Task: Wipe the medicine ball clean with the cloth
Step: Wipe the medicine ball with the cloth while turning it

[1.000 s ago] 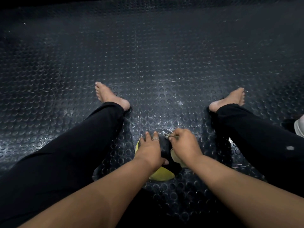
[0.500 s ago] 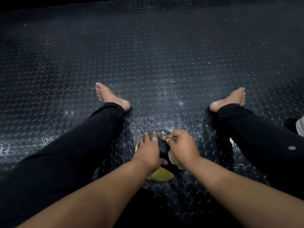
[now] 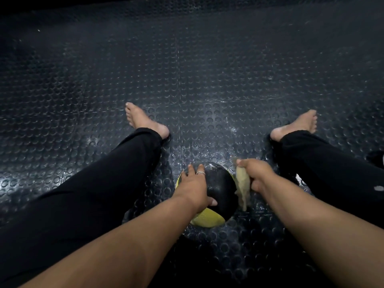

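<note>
A black and yellow medicine ball [image 3: 221, 187] lies on the floor between my outstretched legs. My left hand [image 3: 196, 187] rests over the ball's left side, fingers spread across the top and thumb on the near face. My right hand [image 3: 254, 174] grips a pale yellowish cloth [image 3: 243, 189] that hangs down against the ball's right edge. A yellow panel of the ball shows at its near underside.
The floor [image 3: 187, 80] is dark rubber matting with round studs. My left leg [image 3: 93, 183] and right leg [image 3: 332, 169] in black trousers, feet bare, flank the ball. A white object [image 3: 383, 162] shows at the right edge.
My right hand has moved from the top of the ball to its right side, drawing the cloth down with it. My left hand stays on the ball.
</note>
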`<state>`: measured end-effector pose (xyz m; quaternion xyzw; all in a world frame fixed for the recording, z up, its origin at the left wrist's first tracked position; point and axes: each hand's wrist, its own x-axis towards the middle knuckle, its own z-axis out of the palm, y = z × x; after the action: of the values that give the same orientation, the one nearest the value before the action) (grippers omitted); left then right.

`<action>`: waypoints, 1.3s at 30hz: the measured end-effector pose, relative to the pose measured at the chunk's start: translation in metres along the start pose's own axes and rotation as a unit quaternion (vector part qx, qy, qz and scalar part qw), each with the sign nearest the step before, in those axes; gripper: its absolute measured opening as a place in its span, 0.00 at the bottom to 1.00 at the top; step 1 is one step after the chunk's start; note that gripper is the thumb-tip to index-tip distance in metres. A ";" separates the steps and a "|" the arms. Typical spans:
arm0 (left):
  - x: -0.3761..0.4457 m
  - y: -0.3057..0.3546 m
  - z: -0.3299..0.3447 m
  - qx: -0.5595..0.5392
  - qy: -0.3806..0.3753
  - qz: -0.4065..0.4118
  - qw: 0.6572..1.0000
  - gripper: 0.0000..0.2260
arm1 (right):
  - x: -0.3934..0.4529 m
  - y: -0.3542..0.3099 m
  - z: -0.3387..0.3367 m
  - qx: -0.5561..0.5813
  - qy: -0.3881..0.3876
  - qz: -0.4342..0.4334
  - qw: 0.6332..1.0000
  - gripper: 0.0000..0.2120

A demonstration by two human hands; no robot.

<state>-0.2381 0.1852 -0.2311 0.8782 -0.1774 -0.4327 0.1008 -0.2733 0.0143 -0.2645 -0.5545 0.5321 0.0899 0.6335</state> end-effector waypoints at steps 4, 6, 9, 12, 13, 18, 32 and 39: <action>0.002 -0.006 0.001 -0.007 0.008 0.010 1.000 0.52 | -0.014 0.007 -0.004 -0.048 0.027 -0.066 0.996 0.09; 0.003 -0.008 0.004 -0.008 0.012 0.012 1.000 0.53 | -0.036 0.018 0.009 -0.186 0.022 -0.160 0.969 0.07; 0.004 -0.013 0.002 -0.019 0.017 0.009 1.000 0.53 | -0.053 0.025 0.030 -0.320 0.027 -0.266 0.909 0.04; 0.003 -0.018 -0.001 -0.024 0.017 0.016 0.999 0.52 | -0.036 0.017 0.033 -0.326 0.049 -0.246 0.912 0.06; 0.003 -0.018 -0.001 -0.026 0.014 0.018 0.999 0.52 | -0.028 0.013 0.032 -0.327 0.046 -0.220 0.918 0.07; 0.001 -0.019 0.000 -0.036 0.016 0.017 0.999 0.52 | -0.025 0.002 0.032 -0.335 0.011 -0.193 0.922 0.06; -0.004 -0.027 0.004 -0.043 0.017 0.023 0.999 0.53 | -0.006 -0.002 0.007 -0.321 -0.059 -0.110 0.939 0.12; -0.005 -0.028 0.005 -0.041 0.019 0.029 0.999 0.53 | -0.028 0.020 0.023 -0.363 0.025 -0.188 0.912 0.09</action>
<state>-0.2387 0.2129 -0.2400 0.8761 -0.1825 -0.4194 0.1526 -0.2862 0.0534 -0.2595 -0.8380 0.3648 0.1423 0.3800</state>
